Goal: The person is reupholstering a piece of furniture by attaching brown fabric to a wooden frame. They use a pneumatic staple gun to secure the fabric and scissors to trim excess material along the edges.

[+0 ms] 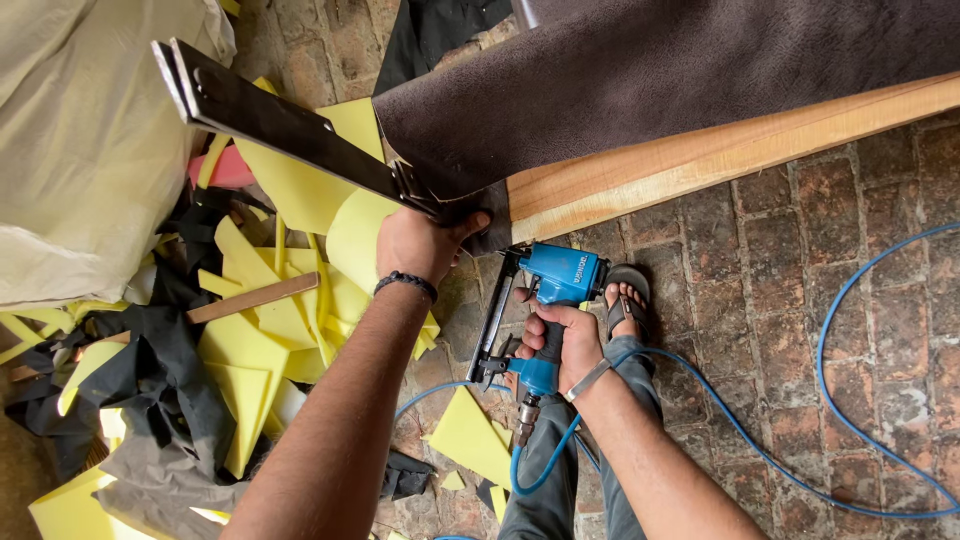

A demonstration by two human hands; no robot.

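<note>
While the left hand [420, 243] pinches the brown cover [640, 75] taut over the wooden frame's [720, 155] corner, the right hand [560, 345] grips the blue staple gun [550, 300] beneath; fastening appears under way, needing the nose seated squarely.

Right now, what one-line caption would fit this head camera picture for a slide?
Left hand pulls brown fabric over a wooden frame while right hand holds a blue staple gun.

Single head-worn camera, aimed steeply down from close above at the brick floor [800, 300]; wooden frame [720, 155] crosses the far side.
</note>
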